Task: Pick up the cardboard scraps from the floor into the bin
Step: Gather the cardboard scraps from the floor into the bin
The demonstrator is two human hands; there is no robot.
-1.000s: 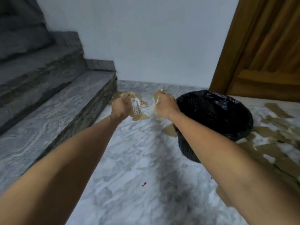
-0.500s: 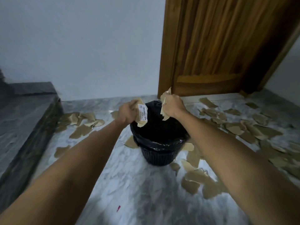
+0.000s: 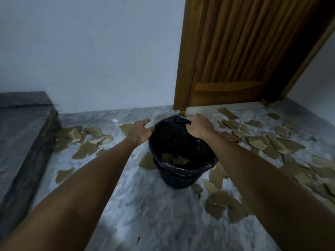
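A black mesh bin (image 3: 178, 180) lined with a black plastic bag stands on the marble floor in the middle of the view. A few brown cardboard scraps (image 3: 176, 159) lie inside it. My left hand (image 3: 139, 132) hovers at the bin's left rim, fingers spread, holding nothing. At the far right rim my right hand (image 3: 199, 126) is also empty, its fingers curled down over the bag's edge. Many torn cardboard scraps lie on the floor: a cluster on the left (image 3: 85, 140), a larger spread on the right (image 3: 275, 144), and some in front of the bin (image 3: 223, 203).
A dark stone step (image 3: 23, 134) runs along the left. A wooden door (image 3: 233, 57) and its frame stand behind the bin on the right, with a white wall at the back. A tiny red speck (image 3: 138, 239) lies on the floor near me.
Both hands held cardboard scraps over the bin half a second ago. Now both are empty and the scraps lie inside the bin. The view swung right from the stairs toward the bin.
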